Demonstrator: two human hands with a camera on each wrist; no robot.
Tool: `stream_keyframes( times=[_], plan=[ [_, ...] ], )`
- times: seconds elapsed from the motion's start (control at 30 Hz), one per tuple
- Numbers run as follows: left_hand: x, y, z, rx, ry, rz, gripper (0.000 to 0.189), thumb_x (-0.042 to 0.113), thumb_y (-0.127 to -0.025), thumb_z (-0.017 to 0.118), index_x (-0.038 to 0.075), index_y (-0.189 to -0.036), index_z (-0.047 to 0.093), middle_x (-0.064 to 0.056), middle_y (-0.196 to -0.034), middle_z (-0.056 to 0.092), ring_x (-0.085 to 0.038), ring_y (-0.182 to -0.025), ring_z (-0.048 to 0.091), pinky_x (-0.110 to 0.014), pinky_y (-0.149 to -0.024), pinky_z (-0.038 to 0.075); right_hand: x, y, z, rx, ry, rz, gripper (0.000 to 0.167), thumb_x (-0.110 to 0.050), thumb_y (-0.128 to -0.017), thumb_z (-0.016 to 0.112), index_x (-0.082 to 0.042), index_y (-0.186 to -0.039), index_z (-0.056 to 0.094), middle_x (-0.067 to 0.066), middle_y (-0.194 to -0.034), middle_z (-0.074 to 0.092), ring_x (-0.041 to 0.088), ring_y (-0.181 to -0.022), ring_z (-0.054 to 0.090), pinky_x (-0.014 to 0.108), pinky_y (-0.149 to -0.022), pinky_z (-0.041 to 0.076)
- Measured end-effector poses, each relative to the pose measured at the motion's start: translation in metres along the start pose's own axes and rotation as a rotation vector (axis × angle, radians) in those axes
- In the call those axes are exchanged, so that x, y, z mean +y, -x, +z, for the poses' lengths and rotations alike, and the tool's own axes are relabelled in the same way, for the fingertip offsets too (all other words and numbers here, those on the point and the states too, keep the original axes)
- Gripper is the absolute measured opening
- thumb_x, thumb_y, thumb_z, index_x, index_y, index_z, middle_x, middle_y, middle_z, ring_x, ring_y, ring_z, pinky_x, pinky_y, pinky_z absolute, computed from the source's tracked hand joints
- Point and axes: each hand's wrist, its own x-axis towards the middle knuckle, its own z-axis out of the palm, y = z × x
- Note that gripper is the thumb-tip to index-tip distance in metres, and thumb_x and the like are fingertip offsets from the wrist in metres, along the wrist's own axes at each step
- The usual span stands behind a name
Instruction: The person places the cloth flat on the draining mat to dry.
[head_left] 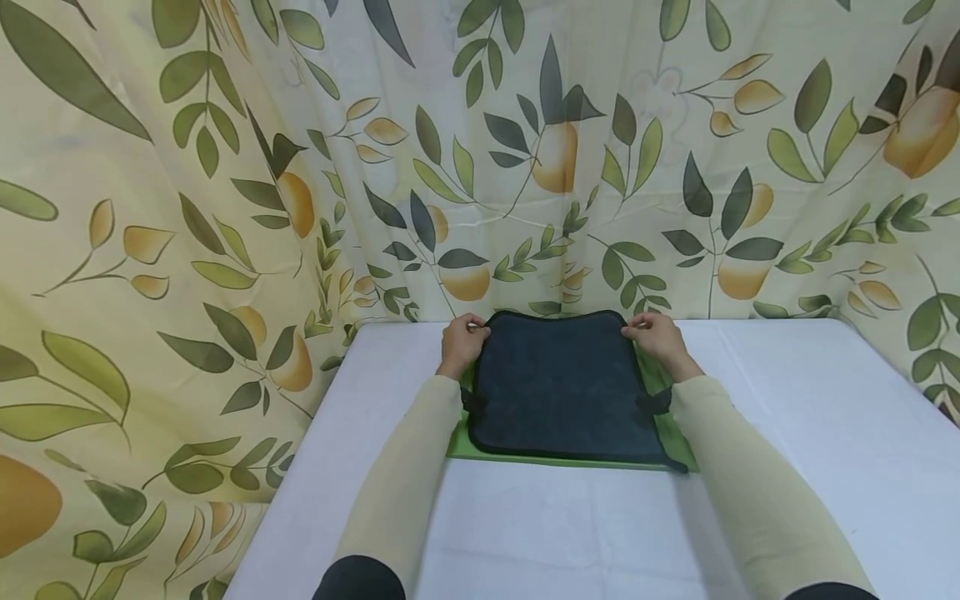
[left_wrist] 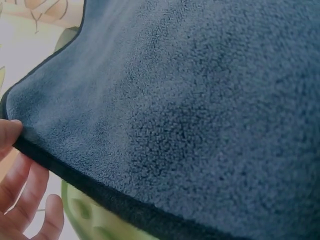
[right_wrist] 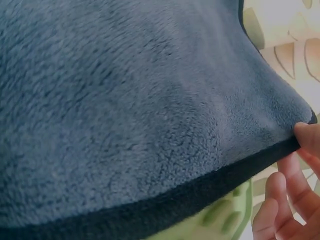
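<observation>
A dark blue-grey plush cloth [head_left: 562,387] with a black bound edge is spread between my two hands over a green board or mat [head_left: 540,460]. My left hand [head_left: 462,343] pinches its far left corner, thumb on top and fingers beneath, as the left wrist view of the cloth [left_wrist: 165,110] shows. At the far right corner, my right hand [head_left: 658,340] pinches the edge the same way; the right wrist view shows this thumb on the cloth [right_wrist: 140,110]. The far edge sags a little between the hands. Most of the green piece is hidden underneath.
A white-covered table [head_left: 525,533] lies under everything. Behind it and along the left hangs a leaf-and-fruit patterned curtain [head_left: 480,167], close to the table's far edge. Dark bands [head_left: 654,403] sit at both wrists.
</observation>
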Motion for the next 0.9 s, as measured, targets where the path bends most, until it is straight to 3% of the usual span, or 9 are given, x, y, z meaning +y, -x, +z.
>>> stream_keyframes(
  times=[0.17,0.33,0.57,0.73,0.9],
  plan=[
    [-0.005,0.001,0.001,-0.013,-0.033,-0.015,0.012,0.022,-0.098,0.069,0.013,-0.104,0.074,-0.009,-0.092,0.073,-0.025,-0.080,0.067,-0.036,-0.071,0.050,0.002,0.002,0.003,-0.035,-0.002,0.029,0.033,-0.024,-0.102,0.060,0.006,-0.116,0.064,0.029,-0.116,0.064,0.037,-0.098,0.058,0.031,-0.071,0.043],
    [-0.006,0.002,-0.001,-0.048,-0.071,-0.042,0.010,0.019,-0.097,0.068,0.013,-0.104,0.073,-0.006,-0.087,0.074,-0.022,-0.075,0.067,-0.034,-0.066,0.050,0.008,0.003,0.004,-0.085,0.000,0.004,0.034,-0.024,-0.100,0.062,0.006,-0.116,0.064,0.031,-0.118,0.062,0.040,-0.101,0.060,0.033,-0.074,0.046],
    [-0.008,0.007,-0.007,-0.106,-0.131,-0.054,0.018,0.021,-0.097,0.068,0.016,-0.114,0.072,-0.008,-0.099,0.076,-0.025,-0.083,0.069,-0.038,-0.072,0.052,0.011,0.009,-0.003,-0.161,0.018,-0.025,0.035,-0.023,-0.101,0.062,0.007,-0.119,0.062,0.033,-0.124,0.061,0.042,-0.108,0.060,0.040,-0.082,0.049],
    [-0.014,0.011,-0.012,-0.153,-0.186,-0.021,0.022,0.023,-0.097,0.069,0.017,-0.118,0.070,-0.008,-0.102,0.075,-0.023,-0.082,0.068,-0.035,-0.072,0.050,0.013,0.016,-0.006,-0.195,0.068,-0.069,0.032,-0.021,-0.099,0.064,0.007,-0.113,0.063,0.031,-0.116,0.064,0.037,-0.099,0.060,0.035,-0.076,0.046],
    [-0.018,0.019,-0.018,-0.208,-0.223,0.044,0.024,0.023,-0.097,0.069,0.014,-0.119,0.067,-0.009,-0.099,0.073,-0.022,-0.079,0.065,-0.034,-0.071,0.049,0.018,0.025,-0.009,-0.255,0.049,-0.083,0.036,-0.023,-0.100,0.065,0.007,-0.120,0.062,0.027,-0.112,0.065,0.030,-0.094,0.059,0.030,-0.073,0.046]
  ],
)
